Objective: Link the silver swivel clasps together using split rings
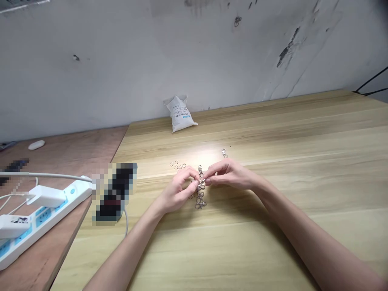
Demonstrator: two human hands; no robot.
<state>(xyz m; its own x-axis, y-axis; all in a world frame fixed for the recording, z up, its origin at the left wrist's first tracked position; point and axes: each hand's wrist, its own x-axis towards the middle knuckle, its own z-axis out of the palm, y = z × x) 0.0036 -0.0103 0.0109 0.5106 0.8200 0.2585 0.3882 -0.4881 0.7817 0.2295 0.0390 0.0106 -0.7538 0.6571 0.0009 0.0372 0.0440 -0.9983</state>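
My left hand (pixel 181 189) and my right hand (pixel 228 174) meet over the wooden table, each in a pinch between thumb and forefinger. Between their fingertips is a small shiny metal clasp (pixel 202 181); whether a ring is joined to it is too small to tell. Just below the fingers lies a small heap of silver swivel clasps (pixel 199 199), partly covered by my left hand. One clasp (pixel 200 169) lies just beyond the fingertips. Several thin metal rings (pixel 176 166) are scattered beyond my left hand. Another clasp (pixel 224 152) rests beyond my right hand.
A white plastic package (pixel 181 115) stands against the wall at the back. To the left lies a blurred-out phone-like device (pixel 115 193) with a cable. A white power strip (pixel 45 220) with plugged-in chargers sits on a reddish-brown surface (pixel 75 147).
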